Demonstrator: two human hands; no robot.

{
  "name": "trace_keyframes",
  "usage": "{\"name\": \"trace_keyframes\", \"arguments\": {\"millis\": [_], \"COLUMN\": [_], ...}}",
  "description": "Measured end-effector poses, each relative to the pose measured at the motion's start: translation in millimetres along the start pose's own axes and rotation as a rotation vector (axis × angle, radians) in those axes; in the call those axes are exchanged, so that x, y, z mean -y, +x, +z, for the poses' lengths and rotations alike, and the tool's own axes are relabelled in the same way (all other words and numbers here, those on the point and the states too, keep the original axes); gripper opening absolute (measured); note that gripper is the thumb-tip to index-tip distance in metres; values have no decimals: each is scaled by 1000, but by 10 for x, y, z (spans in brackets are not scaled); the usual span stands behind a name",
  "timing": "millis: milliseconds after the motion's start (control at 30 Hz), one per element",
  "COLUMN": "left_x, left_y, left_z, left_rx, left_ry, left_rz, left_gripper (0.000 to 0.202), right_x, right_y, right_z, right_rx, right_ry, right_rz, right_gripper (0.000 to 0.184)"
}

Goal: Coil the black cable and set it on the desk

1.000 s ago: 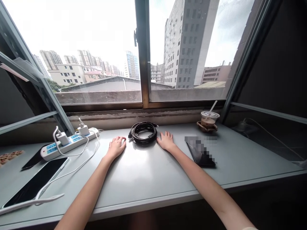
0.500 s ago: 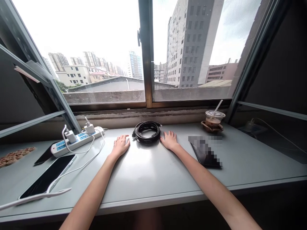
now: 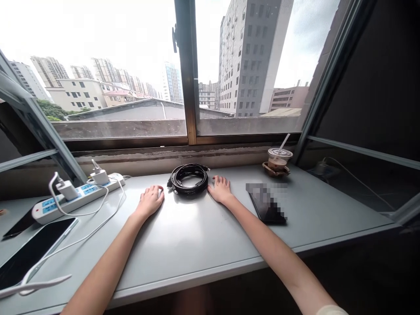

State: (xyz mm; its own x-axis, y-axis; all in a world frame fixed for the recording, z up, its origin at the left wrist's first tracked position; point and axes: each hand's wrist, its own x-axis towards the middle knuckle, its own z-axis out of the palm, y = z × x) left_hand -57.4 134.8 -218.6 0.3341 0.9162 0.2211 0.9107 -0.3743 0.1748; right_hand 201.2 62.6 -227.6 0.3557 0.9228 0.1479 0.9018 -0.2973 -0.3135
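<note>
A coiled black cable (image 3: 189, 190) lies on the grey desk (image 3: 177, 249) between my two hands, with connector ends showing at its left and upper right. My left hand (image 3: 150, 201) rests palm down on the desk, left of the coil and apart from it, holding nothing. On the other side, my right hand (image 3: 220, 190) lies flat with fingers spread, its thumb close to the coil's right edge; whether it touches the cable I cannot tell.
White power strip (image 3: 78, 197) with plugged chargers, white cords and a dark phone (image 3: 36, 249) occupy the left. A black flat object (image 3: 267, 208), partly pixelated, lies right of my right hand. Behind it a drink cup (image 3: 278, 159) with a straw sits in a brown holder. The window (image 3: 131, 131) stands behind.
The whole view has shifted, so the desk things appear farther left and slightly tilted. Both hands stay in place beside the coil.
</note>
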Motion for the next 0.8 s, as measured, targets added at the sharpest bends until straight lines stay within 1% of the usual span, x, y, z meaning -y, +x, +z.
{"name": "trace_keyframes", "arguments": {"millis": [133,300,433,600,733,800], "left_x": [-17,-13,9,-26,-87,-110], "left_y": [0,-1,15,29,3,-14], "left_z": [-17,-63,-46,-9,-19,-24], "left_rx": [9,18,-38,-85,-82,-76], "left_ry": [-13,-25,-62,-101,-107,-100], "left_rz": [-9,14,28,100,87,59], "left_gripper": [44,40,39,36,32,33], "right_x": [4,8,13,17,18,19], "right_y": [0,9,8,2,-2,-3], "right_z": [-14,-17,-18,-25,-24,-22], "right_rx": [2,12,16,37,53,62], "right_ry": [1,11,25,39,33,24], "right_rz": [1,3,13,12,12,11], "right_gripper": [50,52,53,51,52,51]}}
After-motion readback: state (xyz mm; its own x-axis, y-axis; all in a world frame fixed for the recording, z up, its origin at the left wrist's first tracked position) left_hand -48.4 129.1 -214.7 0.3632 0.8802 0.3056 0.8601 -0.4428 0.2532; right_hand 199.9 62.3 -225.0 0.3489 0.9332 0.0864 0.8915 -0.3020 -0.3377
